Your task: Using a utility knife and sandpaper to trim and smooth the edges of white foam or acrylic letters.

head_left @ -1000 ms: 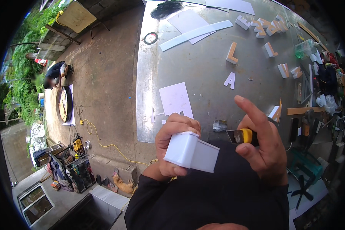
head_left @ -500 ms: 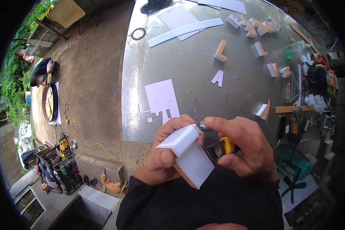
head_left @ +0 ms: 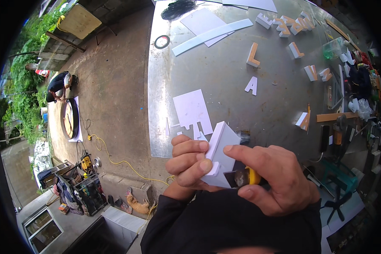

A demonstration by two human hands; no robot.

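Note:
My left hand (head_left: 188, 164) is closed around a thick white block letter (head_left: 229, 142), which looks L-shaped, with its thumb and fingers on the near left side. In my right hand (head_left: 279, 180) is a short yellow-and-black tool (head_left: 253, 175) with a dark flat end like a blade; its exact kind is hard to make out. That dark end lies at the letter's lower right part; I cannot tell whether it touches. My right index finger reaches over the letter's right face. Beyond the hands, a white sheet with cut-outs (head_left: 191, 108) lies on the metal table (head_left: 224, 91).
Several block letters stand farther back, among them an L (head_left: 253, 55). A flat white A (head_left: 251, 86) lies nearer. A roll of tape (head_left: 161, 41) is at the far left of the tabletop. Tools crowd the right side. Another person (head_left: 59, 86) bends over a round frame (head_left: 69, 118) on the floor.
My left hand has turned the block letter, so its long part now points away from me. The dark end of the tool is now at its lower right. My view has shifted slightly left.

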